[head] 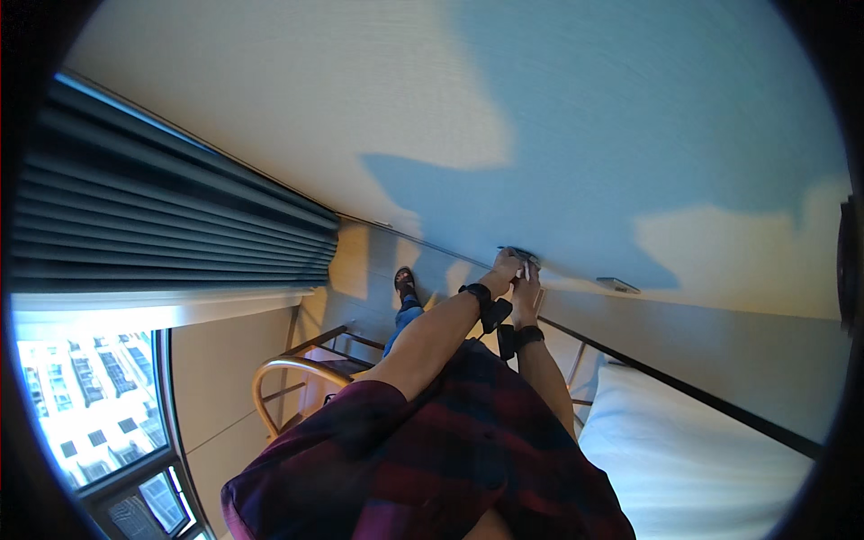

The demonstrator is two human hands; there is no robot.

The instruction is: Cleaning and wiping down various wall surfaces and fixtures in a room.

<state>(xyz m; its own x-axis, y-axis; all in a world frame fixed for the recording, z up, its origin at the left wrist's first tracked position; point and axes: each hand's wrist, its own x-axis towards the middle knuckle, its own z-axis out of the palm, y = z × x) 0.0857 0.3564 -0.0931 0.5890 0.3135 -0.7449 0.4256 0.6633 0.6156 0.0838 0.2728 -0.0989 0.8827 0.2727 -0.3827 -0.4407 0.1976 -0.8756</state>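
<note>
Both hands meet low on the pale wall [432, 101], just in front of me. My left hand [506, 264] has its fingers bent close against a dark, flat fitting [526, 254] that looks like a wall plate. Beside it, my right hand [525, 289] reaches up with its fingers around a small white object [522, 271]. What this object is, and whether the left fingers also grip it, is hidden by the hands. Black bands with small box-shaped devices circle both wrists.
Another wall plate [617, 285] sits to the right of the hands. A bed with white bedding [675, 432] stands at lower right, beside a grey panel [702, 344]. To the left are a curved wooden chair [297, 364], a dark pleated curtain [169, 209] and a window [94, 405].
</note>
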